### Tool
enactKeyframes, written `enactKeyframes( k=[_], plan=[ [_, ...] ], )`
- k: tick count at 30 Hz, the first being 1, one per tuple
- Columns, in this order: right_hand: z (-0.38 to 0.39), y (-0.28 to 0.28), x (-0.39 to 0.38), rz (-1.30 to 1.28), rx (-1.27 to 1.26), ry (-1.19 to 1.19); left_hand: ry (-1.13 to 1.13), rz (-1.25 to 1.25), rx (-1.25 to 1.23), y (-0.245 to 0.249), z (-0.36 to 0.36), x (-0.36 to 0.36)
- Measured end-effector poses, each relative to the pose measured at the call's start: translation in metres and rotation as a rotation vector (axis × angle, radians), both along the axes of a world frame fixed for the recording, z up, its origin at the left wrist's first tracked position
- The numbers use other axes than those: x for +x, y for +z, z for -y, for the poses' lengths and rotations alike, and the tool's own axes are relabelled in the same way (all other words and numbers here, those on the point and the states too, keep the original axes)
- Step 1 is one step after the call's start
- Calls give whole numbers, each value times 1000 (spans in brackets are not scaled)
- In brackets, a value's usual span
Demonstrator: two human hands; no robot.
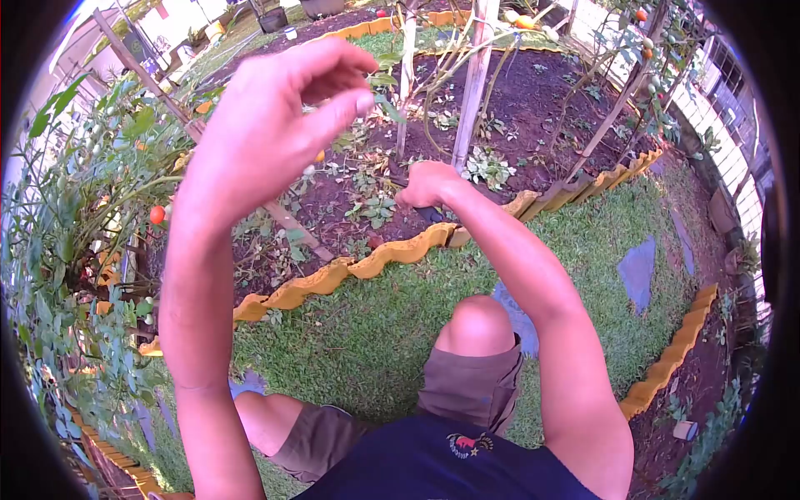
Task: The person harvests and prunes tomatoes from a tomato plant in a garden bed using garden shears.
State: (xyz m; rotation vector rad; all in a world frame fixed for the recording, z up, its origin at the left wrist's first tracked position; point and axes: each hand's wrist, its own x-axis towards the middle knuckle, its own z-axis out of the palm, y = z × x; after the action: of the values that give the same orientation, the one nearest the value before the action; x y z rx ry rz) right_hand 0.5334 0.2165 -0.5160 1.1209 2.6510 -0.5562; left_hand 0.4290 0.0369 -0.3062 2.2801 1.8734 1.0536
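My left hand [279,125] is raised over the garden bed on the left. Its fingers are curved and the thumb stands apart, with nothing visible between them. Green leaves [385,82] show just beyond its fingertips. Low over the soil, near the bed's front edge, my right hand [429,183] is closed around a tool with a black handle [429,214]. Most of that tool is hidden by the fist, so its kind does not show. Low weeds [372,208] grow in the soil left of my right hand. A wooden stake [473,100] rises right behind it.
Scalloped yellow edging [400,250] separates the bed from the grass [350,342]. Tomato plants with a red tomato [157,215] crowd the left side. A leaning stake [617,117] stands at right. Flat grey stones [638,273] lie in the grass, beside a white wall [708,125].
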Motion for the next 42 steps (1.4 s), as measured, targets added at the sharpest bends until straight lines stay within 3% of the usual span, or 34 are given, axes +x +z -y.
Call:
enactKeyframes(
  k=[3, 5, 6, 9, 14, 20, 42],
  plan=[
    [3, -19, 29, -410, 95, -193, 181, -129, 77, 25, -63, -5],
    [6, -17, 39, -640, 81, -243, 379, -267, -58, 30, -105, -9],
    [0, -30, 35, -819, 182, -202, 327, -399, -36, 22, -122, -18],
    [-3, -12, 31, -902, 113, -171, 318, -582, -133, -6, -156, -36],
    [-14, 22, 16, -767, 19, -121, 423, -746, -273, -35, -187, -55],
    [-32, 33, -6, -734, 88, -65, 442, -701, -420, -40, -193, -57],
    [-45, 30, -27, -771, 228, 70, 430, -685, -324, -53, -198, -63]
  ],
)
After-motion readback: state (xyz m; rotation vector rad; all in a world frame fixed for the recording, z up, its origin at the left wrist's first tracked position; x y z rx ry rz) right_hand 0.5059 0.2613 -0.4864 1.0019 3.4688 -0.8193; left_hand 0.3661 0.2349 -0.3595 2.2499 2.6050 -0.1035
